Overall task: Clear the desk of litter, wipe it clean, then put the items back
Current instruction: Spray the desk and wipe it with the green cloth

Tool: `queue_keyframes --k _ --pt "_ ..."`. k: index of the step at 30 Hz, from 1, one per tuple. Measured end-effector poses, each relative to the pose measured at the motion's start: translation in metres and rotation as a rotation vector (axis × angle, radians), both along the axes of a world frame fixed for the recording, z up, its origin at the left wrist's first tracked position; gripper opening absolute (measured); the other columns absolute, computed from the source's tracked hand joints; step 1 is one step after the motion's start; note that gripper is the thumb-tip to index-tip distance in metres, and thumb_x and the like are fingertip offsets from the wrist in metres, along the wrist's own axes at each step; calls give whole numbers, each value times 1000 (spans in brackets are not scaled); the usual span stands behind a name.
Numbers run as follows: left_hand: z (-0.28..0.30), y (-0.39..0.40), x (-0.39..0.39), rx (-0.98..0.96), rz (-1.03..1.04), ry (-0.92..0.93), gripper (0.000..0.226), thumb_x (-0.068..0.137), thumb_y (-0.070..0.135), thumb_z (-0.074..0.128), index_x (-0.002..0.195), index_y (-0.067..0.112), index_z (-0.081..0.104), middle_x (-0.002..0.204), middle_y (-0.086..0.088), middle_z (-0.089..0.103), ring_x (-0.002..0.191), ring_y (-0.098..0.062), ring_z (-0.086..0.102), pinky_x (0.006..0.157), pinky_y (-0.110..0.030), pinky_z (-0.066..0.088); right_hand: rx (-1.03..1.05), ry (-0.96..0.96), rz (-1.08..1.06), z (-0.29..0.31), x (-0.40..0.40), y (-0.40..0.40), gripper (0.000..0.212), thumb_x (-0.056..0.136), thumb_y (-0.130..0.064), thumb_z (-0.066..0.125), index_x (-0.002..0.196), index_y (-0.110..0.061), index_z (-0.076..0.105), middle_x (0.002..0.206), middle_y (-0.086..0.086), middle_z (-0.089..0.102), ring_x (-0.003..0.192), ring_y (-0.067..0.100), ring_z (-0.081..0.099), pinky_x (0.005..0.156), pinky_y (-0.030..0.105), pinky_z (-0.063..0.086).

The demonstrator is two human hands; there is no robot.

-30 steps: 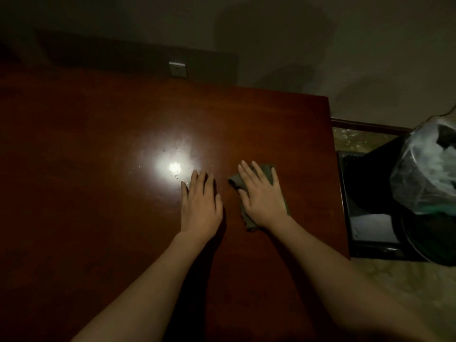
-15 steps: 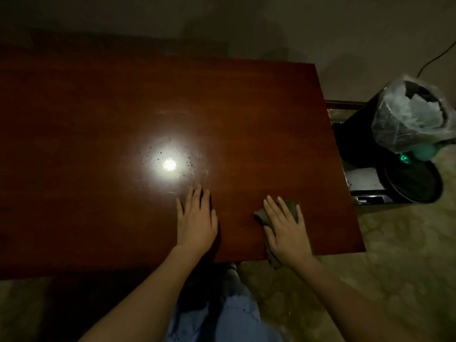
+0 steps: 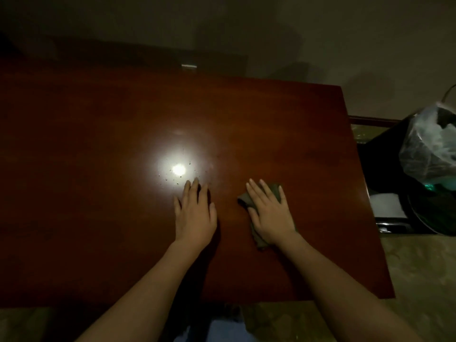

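A dark red wooden desk [image 3: 98, 218] fills most of the view, with a bright light reflection at its middle. My right hand [image 3: 270, 213] lies flat with straight fingers, pressing a dark grey-green cloth [image 3: 256, 236] onto the desk top. The cloth shows at the fingertips and beside the wrist. To its left, my left hand [image 3: 195, 213] rests flat on the bare wood, fingers straight, holding nothing. Small dark specks [image 3: 170, 180] dot the surface around the reflection, just beyond my left fingertips.
Right of the desk stands a black bin lined with a clear plastic bag [image 3: 429, 154], litter inside. A dark object with a white patch [image 3: 387, 206] sits below it. A small wall socket [image 3: 189, 66] shows behind the desk. Patterned floor [image 3: 407, 280] lies at front right.
My right hand has slid the cloth away from the desk's near edge toward the middle. The view has tilted up, and my left hand stays flat on the wood.
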State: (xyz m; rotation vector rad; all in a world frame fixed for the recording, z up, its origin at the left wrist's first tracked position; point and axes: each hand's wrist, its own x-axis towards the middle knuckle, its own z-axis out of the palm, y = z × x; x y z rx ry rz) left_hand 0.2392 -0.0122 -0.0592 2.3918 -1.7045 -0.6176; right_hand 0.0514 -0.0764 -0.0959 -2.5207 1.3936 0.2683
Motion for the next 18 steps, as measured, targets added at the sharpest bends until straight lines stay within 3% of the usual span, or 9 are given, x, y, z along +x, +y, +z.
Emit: queue_keyframes --k 9,14,18 --pt "-6 -117 27 -60 -12 3 52 99 28 35 148 12 27 158 -9 14 147 -23 2 117 -50 1 -40 6 7 2 39 -139 69 89 -50 -2 153 -25 3 160 -10 3 147 11 -3 114 45 -12" --pt "-18 -174 43 -98 -3 1 52 98 26 38 147 10 29 157 -11 17 147 -24 5 116 -48 -1 -72 6 -48 -3 61 -216 59 101 -42 23 153 -23 3 160 -7 4 147 11 -1 116 45 -8" --pt "-33 -192 58 -5 -46 -65 58 100 38 21 152 14 10 160 -7 1 146 -21 -10 113 -48 -12 -72 7 -47 -3 82 -277 60 101 -42 24 153 -22 2 161 -6 2 147 11 -1 117 47 -4"
